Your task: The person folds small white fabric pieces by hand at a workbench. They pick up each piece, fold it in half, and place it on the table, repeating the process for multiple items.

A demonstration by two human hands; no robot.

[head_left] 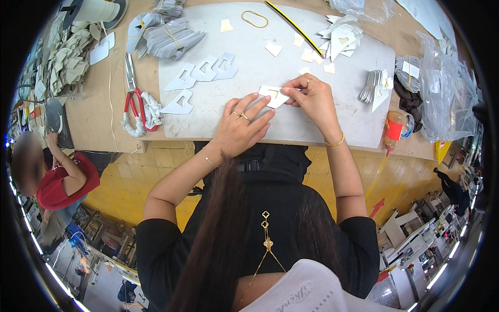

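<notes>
Near the front edge of the pale work sheet (218,109) lies a small white cut piece (265,89) with a notched opening in its middle. My right hand (314,101) pinches the piece's right edge between thumb and fingers. Spread flat, my left hand (239,125) rests with its fingertips on the piece's left side. To the left, several pale grey cut pieces (179,101) with notched openings lie in rows. Small cream scraps (273,49) are scattered beyond my right hand, beside a black-and-yellow pencil (293,27).
Red-handled scissors (133,93) lie at left, below bundled grey pieces (169,39). A white stack (340,36) sits far right. Nearer are a glue bottle (393,132) with a red label and clear plastic bags (444,88). A person in red (67,179) works at the left.
</notes>
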